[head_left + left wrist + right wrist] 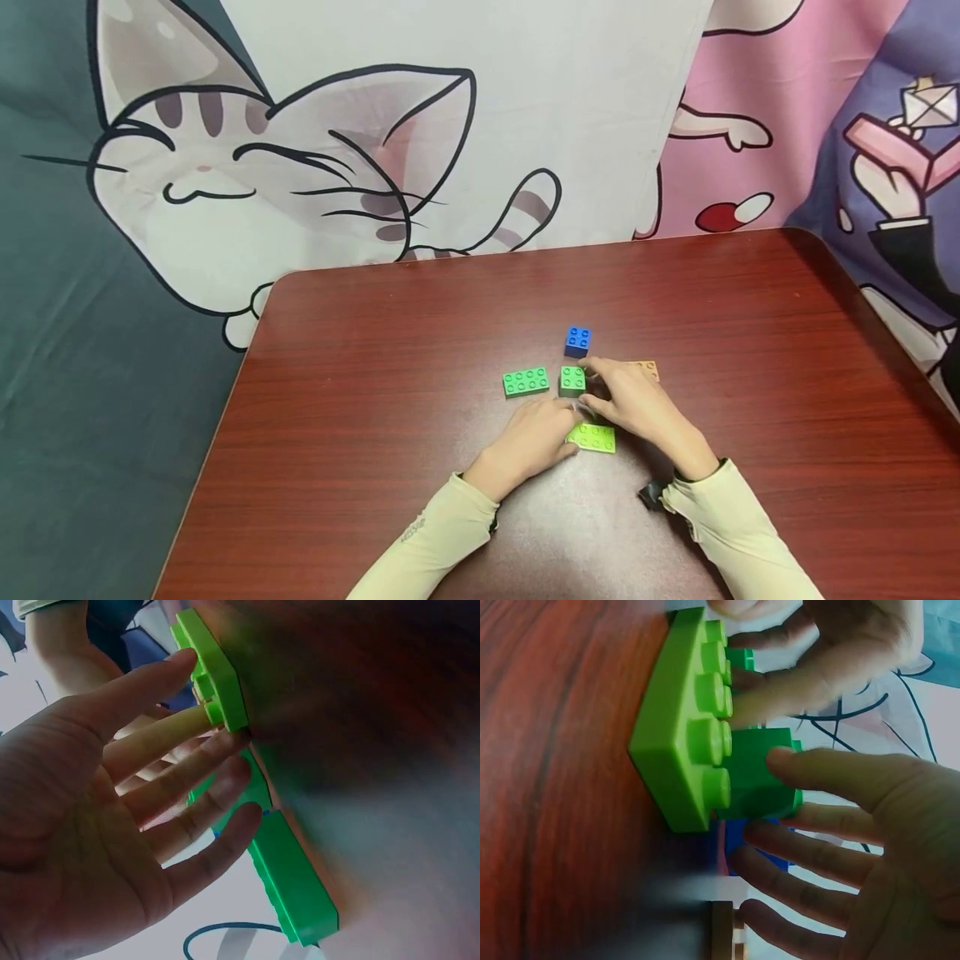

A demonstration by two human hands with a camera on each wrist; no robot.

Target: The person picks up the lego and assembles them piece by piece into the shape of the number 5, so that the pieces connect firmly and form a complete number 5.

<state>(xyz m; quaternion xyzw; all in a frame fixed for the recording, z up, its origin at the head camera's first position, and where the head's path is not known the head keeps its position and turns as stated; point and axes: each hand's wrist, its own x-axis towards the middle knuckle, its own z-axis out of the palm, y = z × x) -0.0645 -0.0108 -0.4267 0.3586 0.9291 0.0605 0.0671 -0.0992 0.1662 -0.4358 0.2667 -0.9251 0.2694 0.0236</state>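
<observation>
Head view: one table (352, 400), reddish-brown, wood-grained, bearing five toy bricks, studs up. Item, lime brick (597, 439), oblong, nearest the person, its left end beside the left hand (531, 439). Item, small green brick (572, 382), square, beyond the lime one, just left of the right hand's fingertips. Item, long green brick (526, 382), left of the small green one, a narrow gap between. Item, blue brick (577, 340), square, farthest out, beyond the small green one. Item, orange brick (650, 369), partly hidden behind the right hand. Hands, two, both released: the left with fingers extended and slightly spread, thumb by the lime brick; the right with fingers loosely extended, thumb and forefinger apart beside the small green brick. Whether either touches a brick cannot be told. Sleeves (427, 537), pale yellow, one per arm. Behind the table, a cloth (600, 92) printed with a smiling striped cat (210, 217) and, at right, pink and purple sections.
</observation>
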